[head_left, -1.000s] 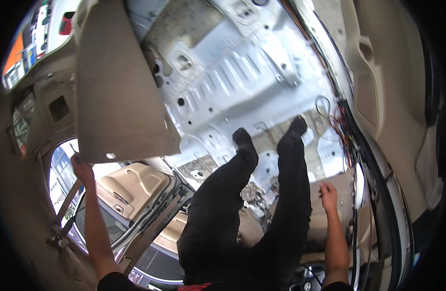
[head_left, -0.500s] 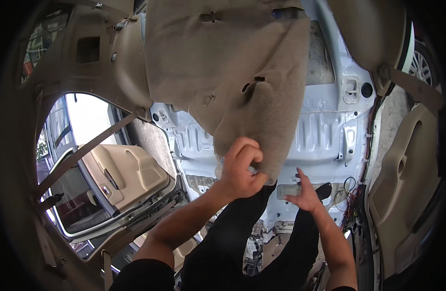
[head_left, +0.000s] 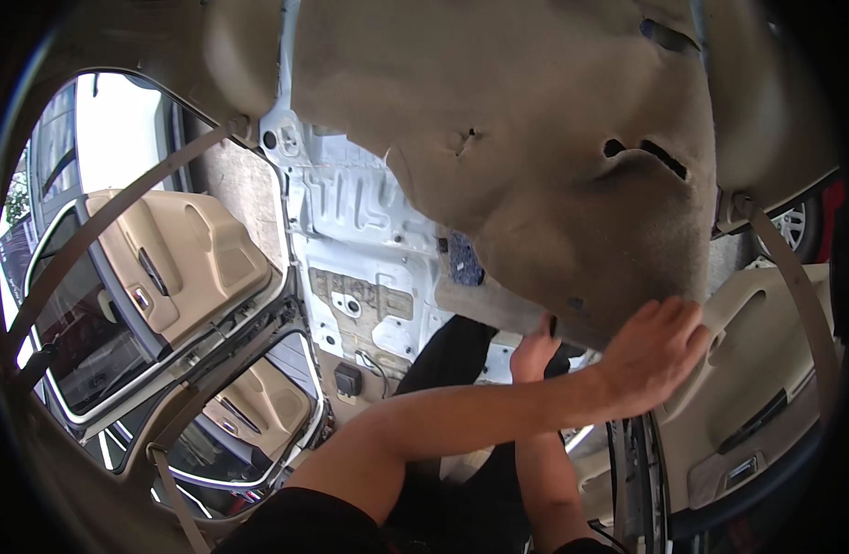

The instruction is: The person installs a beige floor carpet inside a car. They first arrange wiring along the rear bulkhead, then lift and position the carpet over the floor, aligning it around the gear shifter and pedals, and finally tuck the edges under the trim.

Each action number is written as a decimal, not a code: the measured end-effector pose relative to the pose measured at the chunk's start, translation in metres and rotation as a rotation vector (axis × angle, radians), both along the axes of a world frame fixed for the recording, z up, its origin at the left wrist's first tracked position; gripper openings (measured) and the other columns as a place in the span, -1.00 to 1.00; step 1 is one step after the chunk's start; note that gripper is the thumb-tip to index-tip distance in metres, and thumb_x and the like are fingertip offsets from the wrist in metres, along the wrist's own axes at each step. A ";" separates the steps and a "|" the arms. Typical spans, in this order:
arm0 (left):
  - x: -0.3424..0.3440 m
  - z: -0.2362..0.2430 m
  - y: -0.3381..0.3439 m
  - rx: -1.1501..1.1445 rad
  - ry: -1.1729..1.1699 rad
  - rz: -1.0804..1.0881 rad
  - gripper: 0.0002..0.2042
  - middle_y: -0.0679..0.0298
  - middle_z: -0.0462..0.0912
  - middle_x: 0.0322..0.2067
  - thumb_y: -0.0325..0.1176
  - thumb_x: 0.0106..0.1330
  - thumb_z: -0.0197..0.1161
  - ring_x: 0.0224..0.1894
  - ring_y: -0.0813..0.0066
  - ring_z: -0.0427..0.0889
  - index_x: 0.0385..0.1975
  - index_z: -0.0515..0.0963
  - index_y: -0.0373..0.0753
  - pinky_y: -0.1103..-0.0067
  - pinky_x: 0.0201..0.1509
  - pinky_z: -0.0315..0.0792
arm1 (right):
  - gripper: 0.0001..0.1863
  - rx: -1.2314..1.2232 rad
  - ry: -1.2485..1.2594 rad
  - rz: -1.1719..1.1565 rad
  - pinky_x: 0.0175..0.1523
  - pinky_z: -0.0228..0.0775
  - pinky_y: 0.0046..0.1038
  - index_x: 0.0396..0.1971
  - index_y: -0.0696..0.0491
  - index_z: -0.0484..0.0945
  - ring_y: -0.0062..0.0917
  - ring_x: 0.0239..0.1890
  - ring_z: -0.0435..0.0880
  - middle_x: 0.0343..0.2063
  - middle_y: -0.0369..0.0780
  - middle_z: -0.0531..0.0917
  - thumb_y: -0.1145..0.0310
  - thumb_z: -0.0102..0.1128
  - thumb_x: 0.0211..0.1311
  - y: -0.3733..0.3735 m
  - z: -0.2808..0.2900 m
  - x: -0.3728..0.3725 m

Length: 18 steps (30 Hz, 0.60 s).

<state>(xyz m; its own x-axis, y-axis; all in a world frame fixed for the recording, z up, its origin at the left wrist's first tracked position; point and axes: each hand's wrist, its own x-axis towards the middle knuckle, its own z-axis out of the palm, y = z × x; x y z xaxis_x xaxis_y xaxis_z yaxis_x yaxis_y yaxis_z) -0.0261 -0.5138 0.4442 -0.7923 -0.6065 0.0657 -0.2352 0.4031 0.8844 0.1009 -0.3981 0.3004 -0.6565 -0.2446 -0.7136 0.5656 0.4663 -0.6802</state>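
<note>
Roof lining [head_left: 554, 157]: a big tan fabric sheet, sagging across the top and middle of the view; slots and a small hole cut in it.
Left hand [head_left: 651, 355]: arm crosses over from the lower left; palm pressed flat against the lining's near right edge, fingers together and stretched out.
Right hand [head_left: 535, 349]: just left of the other hand, gripping the lining's lower edge; fingers curled over it, tips hidden behind the fabric.
Bare floor [head_left: 369, 268]: white metal, below and left of the lining.
Left doors [head_left: 175, 268]: two, open, tan panels.
Right door [head_left: 766, 369]: tan panel, beside the left hand.
Legs [head_left: 461, 415]: in black trousers, under both arms.
</note>
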 end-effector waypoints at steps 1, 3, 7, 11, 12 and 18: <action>0.012 -0.009 0.000 0.007 -0.093 -0.063 -0.81 0.13 0.43 -0.21 -0.48 0.18 0.30 -0.12 0.20 0.52 -0.23 0.48 -0.29 0.32 -0.01 0.43 | -0.52 0.050 0.096 0.059 0.31 0.32 -0.32 0.24 0.26 0.37 -0.41 0.07 0.54 0.12 -0.11 0.56 0.28 0.22 0.51 0.006 -0.001 -0.019; 0.048 -0.023 -0.013 0.259 -0.093 -0.143 -0.62 0.08 0.51 0.04 -0.35 0.23 0.39 0.14 0.09 0.52 0.04 0.52 -0.25 0.20 0.23 0.39 | -0.55 0.126 0.214 0.121 0.25 0.35 -0.36 0.17 0.29 0.43 -0.44 0.01 0.55 0.06 -0.13 0.60 0.22 0.16 0.57 0.016 -0.002 -0.056; 0.163 -0.089 -0.095 0.141 -0.258 0.484 -0.32 -0.03 0.41 0.29 -0.13 0.27 0.48 0.36 0.03 0.39 0.32 0.38 -0.28 0.20 0.44 0.27 | -0.52 0.158 0.241 0.212 0.18 0.37 -0.41 0.04 0.35 0.54 -0.46 -0.05 0.57 -0.03 -0.15 0.67 0.13 0.12 0.61 0.033 0.016 -0.102; 0.287 -0.208 -0.169 1.380 -0.197 1.218 0.19 -0.13 0.10 0.51 0.46 0.19 0.32 0.54 -0.03 0.12 0.62 -0.11 -0.19 0.07 0.54 0.10 | -0.60 0.119 0.492 0.389 0.18 0.38 -0.40 -0.08 0.35 0.59 -0.44 -0.04 0.56 -0.10 -0.12 0.69 0.21 0.15 0.60 0.031 0.066 -0.106; 0.289 -0.228 -0.172 1.381 -0.225 1.215 0.16 -0.07 0.13 0.52 0.50 0.19 0.25 0.52 -0.03 0.16 0.61 -0.04 -0.19 0.03 0.51 0.11 | -0.64 0.134 0.582 0.427 0.11 0.41 -0.37 -0.13 0.31 0.60 -0.42 -0.11 0.57 -0.17 -0.11 0.69 0.23 0.14 0.59 0.034 0.071 -0.104; 0.256 -0.300 -0.183 1.231 -0.153 1.306 -0.09 0.03 0.50 0.35 0.17 0.17 0.54 0.40 0.17 0.43 0.35 0.42 -0.43 0.25 0.44 0.30 | -0.77 -0.010 0.974 0.801 0.01 0.48 -0.12 -0.16 0.26 0.64 -0.06 -0.17 0.68 -0.24 0.00 0.71 0.37 0.14 0.48 0.017 0.065 -0.130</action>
<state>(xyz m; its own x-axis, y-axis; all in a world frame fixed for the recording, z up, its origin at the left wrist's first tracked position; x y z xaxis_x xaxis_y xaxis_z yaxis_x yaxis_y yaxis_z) 0.2298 -0.6969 0.1442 0.2324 -0.4184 -0.8780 0.0707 -0.8931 0.4443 -0.0291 -0.3810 0.3655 -0.5737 -0.8189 -0.0144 -0.6094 0.4385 -0.6606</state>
